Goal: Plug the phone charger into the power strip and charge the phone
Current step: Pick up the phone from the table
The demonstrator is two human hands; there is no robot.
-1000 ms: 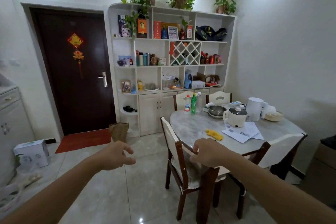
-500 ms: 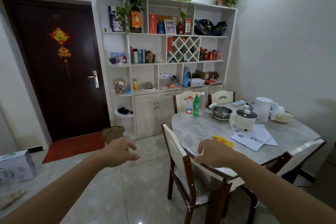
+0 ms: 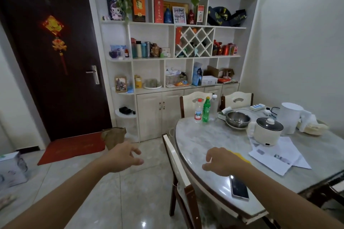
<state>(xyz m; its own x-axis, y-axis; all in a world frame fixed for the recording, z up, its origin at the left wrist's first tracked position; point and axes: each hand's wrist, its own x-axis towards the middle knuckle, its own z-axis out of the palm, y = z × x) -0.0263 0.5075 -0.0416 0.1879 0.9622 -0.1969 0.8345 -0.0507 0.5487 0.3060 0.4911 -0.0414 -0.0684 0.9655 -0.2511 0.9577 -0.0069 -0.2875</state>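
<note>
A dark-screened phone (image 3: 239,187) lies flat near the front edge of the marble table (image 3: 204,141), partly under my right forearm. My right hand (image 3: 220,161) hovers over the table just beyond the phone, fingers loosely curled, holding nothing. My left hand (image 3: 122,156) hangs over the floor left of the chair, fingers spread and empty. A white power strip (image 3: 257,107) with blue sockets rests at the table's far side, and a white plug (image 3: 267,111) with a dark cord lies beside it.
A chair (image 3: 178,165) stands tucked at the table's left side, between my hands. On the table are a cooker pot (image 3: 265,131), steel bowl (image 3: 238,119), kettle (image 3: 289,117), bottles (image 3: 205,109), papers (image 3: 275,154) and a yellow cloth (image 3: 241,156). A shelf unit fills the back wall.
The view has moved closer to the table and to the right. The phone has come into sight under my right forearm. Both hands stay outstretched and empty.
</note>
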